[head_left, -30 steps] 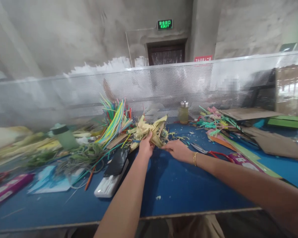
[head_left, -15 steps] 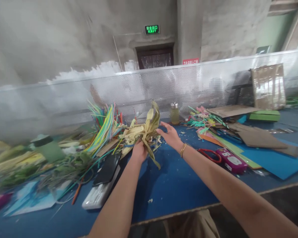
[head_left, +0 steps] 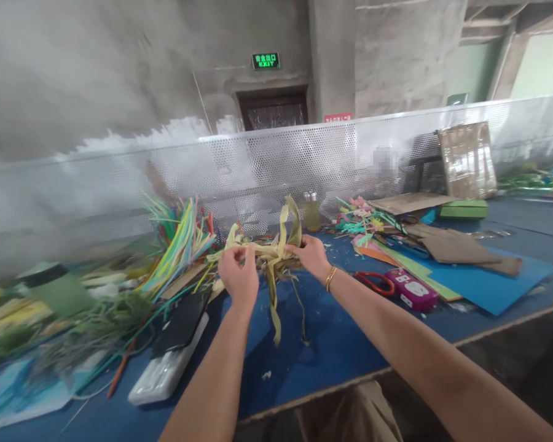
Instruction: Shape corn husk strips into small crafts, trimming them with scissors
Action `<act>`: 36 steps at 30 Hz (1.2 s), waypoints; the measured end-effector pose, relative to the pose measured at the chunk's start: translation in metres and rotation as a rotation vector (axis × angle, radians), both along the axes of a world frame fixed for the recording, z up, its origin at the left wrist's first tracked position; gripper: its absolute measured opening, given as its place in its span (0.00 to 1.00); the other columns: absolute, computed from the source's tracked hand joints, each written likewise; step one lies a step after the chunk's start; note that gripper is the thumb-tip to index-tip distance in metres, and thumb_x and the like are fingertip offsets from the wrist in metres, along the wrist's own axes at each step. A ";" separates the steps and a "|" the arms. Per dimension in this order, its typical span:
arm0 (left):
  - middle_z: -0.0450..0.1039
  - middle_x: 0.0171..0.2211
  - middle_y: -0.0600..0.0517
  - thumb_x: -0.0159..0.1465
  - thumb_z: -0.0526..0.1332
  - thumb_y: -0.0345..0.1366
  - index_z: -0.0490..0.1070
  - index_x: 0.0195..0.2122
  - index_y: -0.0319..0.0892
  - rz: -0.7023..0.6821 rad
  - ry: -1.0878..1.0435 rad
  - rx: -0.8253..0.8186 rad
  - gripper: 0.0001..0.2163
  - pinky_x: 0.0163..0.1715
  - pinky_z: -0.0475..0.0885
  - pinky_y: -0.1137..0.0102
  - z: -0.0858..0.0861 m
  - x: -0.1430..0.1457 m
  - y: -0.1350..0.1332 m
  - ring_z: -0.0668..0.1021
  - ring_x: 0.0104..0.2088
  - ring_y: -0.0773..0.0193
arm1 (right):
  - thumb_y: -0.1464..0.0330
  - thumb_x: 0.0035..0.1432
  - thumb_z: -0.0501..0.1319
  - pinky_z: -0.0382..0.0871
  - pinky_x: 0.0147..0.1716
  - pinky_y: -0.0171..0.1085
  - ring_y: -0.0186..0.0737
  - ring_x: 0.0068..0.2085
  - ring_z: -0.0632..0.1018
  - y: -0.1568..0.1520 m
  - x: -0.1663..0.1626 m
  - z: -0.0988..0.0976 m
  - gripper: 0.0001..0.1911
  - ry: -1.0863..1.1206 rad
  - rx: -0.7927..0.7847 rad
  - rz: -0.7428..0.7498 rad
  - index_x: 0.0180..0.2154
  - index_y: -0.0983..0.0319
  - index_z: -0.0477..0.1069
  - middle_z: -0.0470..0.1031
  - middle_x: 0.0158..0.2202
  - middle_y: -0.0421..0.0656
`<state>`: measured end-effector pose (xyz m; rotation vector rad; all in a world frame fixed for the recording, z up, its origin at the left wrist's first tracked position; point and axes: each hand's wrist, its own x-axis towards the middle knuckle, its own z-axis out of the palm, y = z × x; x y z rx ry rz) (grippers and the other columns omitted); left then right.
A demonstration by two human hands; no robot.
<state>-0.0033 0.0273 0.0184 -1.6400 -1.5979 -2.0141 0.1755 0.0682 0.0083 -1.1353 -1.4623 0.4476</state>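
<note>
A bundle of dry yellow-green leaf strips (head_left: 276, 261) hangs above the blue table (head_left: 332, 350), held between both hands. My left hand (head_left: 238, 277) is closed on its left end, fingers pinched round the strips. My right hand (head_left: 311, 255), with a gold bracelet at the wrist, grips the right end. Loose strips dangle down from the middle toward the tabletop, and two loops stick up.
Coloured plastic straws (head_left: 179, 242) fan out left of the hands. A black phone (head_left: 180, 322) lies on a white box (head_left: 163, 371). Red-handled scissors (head_left: 375, 283), a pink case (head_left: 412, 291), a small bottle (head_left: 311, 212), cardboard and coloured paper lie right. A perforated metal screen (head_left: 350, 159) backs the table.
The bundle has been lifted off the table. My right hand, open half a second ago, has closed on its right end, and both hands now stretch the bundle sideways. The view swung right.
</note>
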 end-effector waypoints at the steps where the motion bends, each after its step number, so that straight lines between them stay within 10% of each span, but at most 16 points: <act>1: 0.71 0.36 0.47 0.58 0.59 0.50 0.70 0.36 0.41 0.043 0.036 0.045 0.16 0.47 0.67 0.59 0.003 0.000 -0.003 0.73 0.40 0.56 | 0.58 0.45 0.67 0.65 0.27 0.32 0.35 0.27 0.73 -0.002 -0.002 0.000 0.14 0.013 0.018 0.055 0.25 0.63 0.74 0.75 0.24 0.40; 6: 0.73 0.44 0.45 0.56 0.61 0.51 0.76 0.38 0.44 -0.070 0.343 -0.023 0.17 0.53 0.62 0.58 0.006 0.002 -0.001 0.71 0.49 0.52 | 0.59 0.43 0.69 0.68 0.30 0.34 0.35 0.27 0.74 -0.012 -0.012 -0.003 0.14 0.051 0.027 0.553 0.26 0.64 0.75 0.76 0.25 0.39; 10: 0.76 0.28 0.47 0.63 0.51 0.50 0.78 0.32 0.41 -0.133 0.026 -0.142 0.21 0.41 0.69 0.64 0.000 -0.007 0.009 0.77 0.35 0.56 | 0.58 0.43 0.68 0.71 0.35 0.37 0.36 0.30 0.76 -0.010 -0.011 -0.001 0.15 0.290 -0.057 0.658 0.28 0.64 0.76 0.77 0.27 0.40; 14: 0.76 0.27 0.48 0.64 0.50 0.50 0.78 0.33 0.40 -0.190 -0.168 -0.088 0.22 0.36 0.69 0.68 -0.001 -0.014 0.011 0.77 0.32 0.59 | 0.60 0.42 0.69 0.71 0.40 0.40 0.36 0.31 0.77 -0.002 -0.001 -0.001 0.15 0.443 -0.076 0.633 0.30 0.63 0.76 0.78 0.28 0.41; 23: 0.78 0.39 0.49 0.63 0.58 0.41 0.78 0.38 0.48 -0.244 0.243 0.128 0.10 0.53 0.62 0.63 0.005 -0.007 0.002 0.75 0.45 0.58 | 0.65 0.43 0.65 0.71 0.38 0.39 0.37 0.31 0.76 0.009 0.011 -0.003 0.10 0.299 0.008 0.248 0.29 0.64 0.75 0.77 0.27 0.41; 29: 0.78 0.37 0.51 0.59 0.60 0.34 0.79 0.38 0.49 -0.293 0.350 0.108 0.09 0.51 0.64 0.63 0.006 -0.003 -0.003 0.75 0.43 0.57 | 0.66 0.51 0.57 0.70 0.34 0.35 0.36 0.33 0.76 -0.002 0.002 -0.001 0.16 0.216 -0.046 0.362 0.43 0.63 0.72 0.76 0.34 0.42; 36: 0.76 0.38 0.48 0.58 0.57 0.29 0.78 0.42 0.48 -0.049 0.406 0.069 0.14 0.49 0.63 0.61 0.003 0.001 -0.011 0.73 0.43 0.53 | 0.66 0.50 0.59 0.68 0.40 0.37 0.39 0.37 0.75 -0.016 -0.010 -0.004 0.15 -0.123 0.004 0.105 0.41 0.64 0.70 0.75 0.35 0.44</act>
